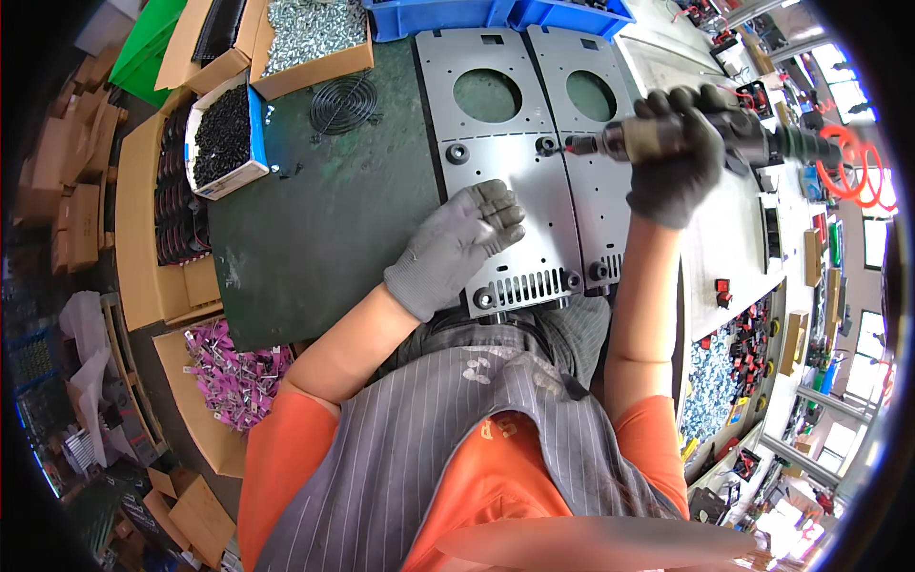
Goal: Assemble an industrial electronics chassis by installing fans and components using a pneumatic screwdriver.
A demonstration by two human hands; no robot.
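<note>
My right hand (681, 157), in a dark grey glove, is wrapped round a power screwdriver (648, 140) held level above the panels. Its bit points left and reaches a black round foot (546, 146) on the nearer-to-centre metal panel (519, 205). Black feet also sit at that panel's other corners, and it has a large round hole and a row of slots. My left hand (467, 234), gloved in grey, rests over this panel with its fingers stretched out and nothing visible in them. A second, matching panel (596, 181) lies alongside on the right, partly hidden by my right hand.
On the dark green table (315, 229) lies a black wire fan guard (343, 105). Far left stand a box of black screws (224, 133) and a carton of silvery screws (315, 38). Blue bins (438, 17) line the back. A red coiled hose (858, 167) hangs at right.
</note>
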